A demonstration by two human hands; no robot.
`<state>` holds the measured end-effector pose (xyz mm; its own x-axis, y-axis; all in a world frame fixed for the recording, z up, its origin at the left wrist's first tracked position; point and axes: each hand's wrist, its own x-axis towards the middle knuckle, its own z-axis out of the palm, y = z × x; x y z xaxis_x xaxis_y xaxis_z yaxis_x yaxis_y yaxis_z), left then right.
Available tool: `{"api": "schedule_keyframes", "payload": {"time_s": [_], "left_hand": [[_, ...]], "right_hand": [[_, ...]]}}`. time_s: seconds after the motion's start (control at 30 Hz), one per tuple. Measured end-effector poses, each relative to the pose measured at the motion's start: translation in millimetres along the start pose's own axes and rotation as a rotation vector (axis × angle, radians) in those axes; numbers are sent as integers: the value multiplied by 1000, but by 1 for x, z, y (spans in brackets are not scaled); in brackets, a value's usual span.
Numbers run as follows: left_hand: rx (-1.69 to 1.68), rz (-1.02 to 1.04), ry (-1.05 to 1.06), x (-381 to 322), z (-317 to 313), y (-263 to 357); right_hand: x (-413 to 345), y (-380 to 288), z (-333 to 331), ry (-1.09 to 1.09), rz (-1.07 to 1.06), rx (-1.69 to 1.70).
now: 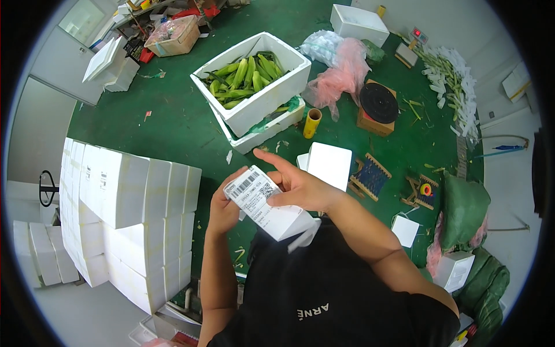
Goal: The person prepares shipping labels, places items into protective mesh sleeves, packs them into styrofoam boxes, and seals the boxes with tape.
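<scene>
My left hand [223, 204] grips the upper left edge of a stack of white printed labels [262, 204], which bear barcodes and writing. My right hand [292, 180] lies over the stack's right side, its thumb on the printed face and its index finger stretched out past the upper edge. The lower end of the stack hangs in loose folds near the black shirt. Beyond my hands, an open white foam box [273, 97] full of green corn ears in husks [247, 78] sits on another foam box [256, 141].
White foam boxes [134, 208] are stacked at the left. To the right are a yellow cardboard tube [312, 123], small folding stools [370, 177], a carton [376, 123] under a black disc, and pink plastic bags [336, 82]. Corn lies along the right wall near a scale [406, 55].
</scene>
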<state>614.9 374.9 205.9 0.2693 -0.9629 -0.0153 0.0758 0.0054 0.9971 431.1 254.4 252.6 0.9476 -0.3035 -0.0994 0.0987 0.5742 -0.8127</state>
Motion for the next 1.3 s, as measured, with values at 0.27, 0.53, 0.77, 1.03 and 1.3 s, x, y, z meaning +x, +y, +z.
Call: {"api": "schedule_keyframes", "payload": {"time_s": [0.27, 0.53, 0.77, 1.03, 1.3], "left_hand": [[106, 145, 308, 0, 31, 3], [642, 613, 368, 0, 31, 16], [819, 831, 307, 0, 34, 37], [835, 763, 337, 0, 35, 35], [819, 667, 348, -1, 34, 25]], "right_hand": [[-2, 15, 4, 78, -35, -414], [-3, 3, 18, 245, -71, -480], [-11, -1, 25, 345, -157, -632], [-10, -2, 22, 422, -375, -838], [-6, 4, 21, 457, -446, -919]]}}
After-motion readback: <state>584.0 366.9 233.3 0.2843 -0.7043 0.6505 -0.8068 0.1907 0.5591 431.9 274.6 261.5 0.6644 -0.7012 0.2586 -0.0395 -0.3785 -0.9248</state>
